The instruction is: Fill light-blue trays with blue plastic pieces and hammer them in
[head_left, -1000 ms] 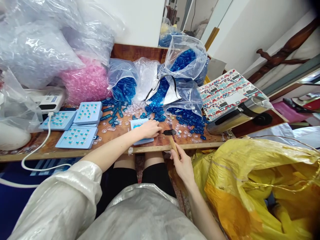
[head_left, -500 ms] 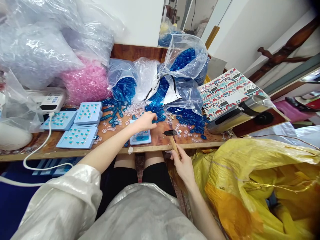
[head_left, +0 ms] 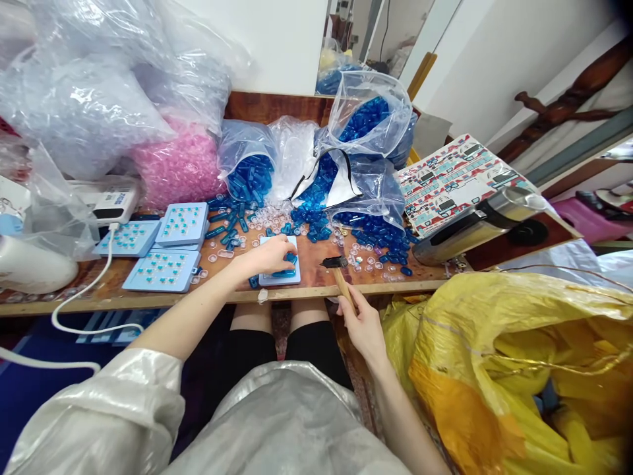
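My left hand is over a small light-blue board near the table's front edge. Its fingers are closed together at a translucent blue plastic piece on that board; the grip is partly hidden by the hand. To the right, my right hand is wrapped round the wooden handle of a hammer, whose dark head is just above the tabletop. Loose blue plastic pieces and clear oval pieces are scattered behind and beside the board.
Light-blue boards with teal dots lie at the left, near a white cable. Open bags of blue pieces and a bag of pink pieces stand behind. A steel flask lies at the right, above a yellow sack.
My left hand has come from the loose blue pieces back toward me and down onto the small board. My right hand with the hammer has barely moved.
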Action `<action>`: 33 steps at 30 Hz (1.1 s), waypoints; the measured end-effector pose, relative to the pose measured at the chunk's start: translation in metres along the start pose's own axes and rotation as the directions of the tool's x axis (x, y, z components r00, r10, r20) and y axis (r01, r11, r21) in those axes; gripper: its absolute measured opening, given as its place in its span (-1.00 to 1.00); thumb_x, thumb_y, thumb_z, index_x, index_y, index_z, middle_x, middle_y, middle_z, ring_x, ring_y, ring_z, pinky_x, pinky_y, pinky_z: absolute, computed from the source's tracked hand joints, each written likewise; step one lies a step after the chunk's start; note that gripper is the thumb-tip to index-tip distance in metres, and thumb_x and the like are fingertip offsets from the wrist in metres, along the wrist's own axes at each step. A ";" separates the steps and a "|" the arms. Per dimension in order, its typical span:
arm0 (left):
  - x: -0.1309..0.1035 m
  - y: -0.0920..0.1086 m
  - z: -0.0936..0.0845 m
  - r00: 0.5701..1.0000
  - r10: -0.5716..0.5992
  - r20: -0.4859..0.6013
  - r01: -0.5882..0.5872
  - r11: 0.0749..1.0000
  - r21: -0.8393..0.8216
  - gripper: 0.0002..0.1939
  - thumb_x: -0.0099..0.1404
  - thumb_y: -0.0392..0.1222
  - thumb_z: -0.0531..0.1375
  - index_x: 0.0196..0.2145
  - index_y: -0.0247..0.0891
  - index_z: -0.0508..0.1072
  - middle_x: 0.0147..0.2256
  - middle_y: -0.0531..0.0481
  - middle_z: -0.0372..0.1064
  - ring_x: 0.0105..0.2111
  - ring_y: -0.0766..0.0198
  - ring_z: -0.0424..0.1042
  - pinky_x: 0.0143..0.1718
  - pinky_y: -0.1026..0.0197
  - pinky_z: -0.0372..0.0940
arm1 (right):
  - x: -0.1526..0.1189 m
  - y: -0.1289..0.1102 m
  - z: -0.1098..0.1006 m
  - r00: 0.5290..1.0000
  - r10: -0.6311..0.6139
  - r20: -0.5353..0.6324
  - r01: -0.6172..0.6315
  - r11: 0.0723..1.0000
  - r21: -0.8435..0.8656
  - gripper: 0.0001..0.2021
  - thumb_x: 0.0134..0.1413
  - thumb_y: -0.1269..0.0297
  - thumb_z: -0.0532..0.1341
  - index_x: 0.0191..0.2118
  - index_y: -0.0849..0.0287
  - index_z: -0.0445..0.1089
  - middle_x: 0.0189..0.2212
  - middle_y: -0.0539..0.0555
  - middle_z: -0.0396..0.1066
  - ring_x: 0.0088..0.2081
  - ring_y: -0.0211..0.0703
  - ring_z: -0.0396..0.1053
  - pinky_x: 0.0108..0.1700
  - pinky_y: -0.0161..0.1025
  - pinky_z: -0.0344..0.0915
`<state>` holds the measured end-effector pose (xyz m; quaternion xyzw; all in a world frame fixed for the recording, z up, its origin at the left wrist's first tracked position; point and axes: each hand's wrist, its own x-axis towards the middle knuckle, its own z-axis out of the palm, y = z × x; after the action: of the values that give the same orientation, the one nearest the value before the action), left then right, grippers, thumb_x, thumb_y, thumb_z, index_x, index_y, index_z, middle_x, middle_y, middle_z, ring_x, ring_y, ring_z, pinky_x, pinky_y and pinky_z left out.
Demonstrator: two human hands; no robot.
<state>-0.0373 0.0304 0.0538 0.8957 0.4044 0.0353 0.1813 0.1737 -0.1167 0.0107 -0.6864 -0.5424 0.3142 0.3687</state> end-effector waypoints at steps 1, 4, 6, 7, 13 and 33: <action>-0.002 -0.002 -0.001 1.000 -0.001 0.007 0.001 1.000 -0.006 -0.73 0.09 -0.10 0.20 -0.25 -0.23 0.45 -0.27 -0.09 0.28 -0.23 0.15 0.34 -0.20 0.21 0.24 | -0.001 0.001 0.000 1.000 0.009 -0.003 -0.009 1.000 0.001 -0.49 0.10 0.06 0.03 0.09 0.28 0.26 -0.56 -0.02 0.36 -0.56 -0.29 0.27 -0.49 -0.38 0.23; -0.005 -0.006 0.000 0.999 -0.048 -0.011 0.048 0.999 -0.007 -0.71 0.07 -0.05 0.22 -0.27 -0.26 0.43 -0.26 -0.10 0.28 -0.24 0.12 0.33 -0.24 0.20 0.24 | -0.002 0.002 -0.002 1.000 0.016 0.003 -0.016 1.000 -0.001 -0.48 0.10 0.06 0.02 0.09 0.29 0.25 -0.56 -0.01 0.36 -0.56 -0.28 0.29 -0.47 -0.37 0.24; -0.007 -0.007 0.001 0.997 -0.074 -0.030 0.074 0.997 -0.020 -0.69 0.07 -0.02 0.21 -0.29 -0.28 0.41 -0.26 -0.10 0.29 -0.24 0.13 0.33 -0.27 0.20 0.24 | -0.002 -0.002 -0.002 1.000 -0.007 0.011 0.008 1.000 -0.023 -0.49 0.11 0.07 0.02 0.09 0.28 0.26 -0.57 -0.01 0.37 -0.54 -0.27 0.31 -0.44 -0.36 0.26; -0.007 -0.007 0.002 0.996 -0.083 -0.039 0.082 0.996 -0.028 -0.69 0.07 -0.01 0.21 -0.29 -0.28 0.41 -0.26 -0.10 0.29 -0.24 0.13 0.33 -0.27 0.21 0.24 | -0.001 -0.006 -0.002 1.000 -0.029 0.012 0.029 0.999 -0.042 -0.51 0.12 0.09 0.01 0.09 0.27 0.26 -0.57 -0.02 0.37 -0.54 -0.26 0.32 -0.42 -0.36 0.27; -0.006 -0.005 0.002 0.995 -0.095 -0.037 0.095 0.995 -0.016 -0.67 0.02 -0.02 0.26 -0.31 -0.28 0.40 -0.28 -0.09 0.30 -0.25 0.12 0.34 -0.27 0.20 0.24 | 0.014 -0.037 0.010 0.962 -0.268 0.058 0.274 0.932 -0.236 -0.59 0.16 0.21 -0.01 0.11 0.12 0.24 -0.25 0.10 0.48 -0.30 -0.13 0.43 -0.20 -0.24 0.31; -0.009 -0.008 -0.001 0.997 -0.077 -0.015 0.077 0.997 -0.031 -0.75 0.06 -0.10 0.19 -0.30 -0.26 0.41 -0.28 -0.06 0.28 -0.24 0.14 0.33 -0.22 0.19 0.23 | 0.018 -0.040 0.020 0.954 -0.282 0.101 0.298 0.929 -0.220 -0.59 0.18 0.23 -0.02 0.12 0.13 0.22 -0.15 0.09 0.46 -0.15 -0.10 0.42 -0.16 -0.24 0.31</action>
<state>-0.0492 0.0290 0.0527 0.8763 0.4395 0.0416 0.1930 0.1407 -0.0901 0.0332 -0.6262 -0.6829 0.2137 0.3095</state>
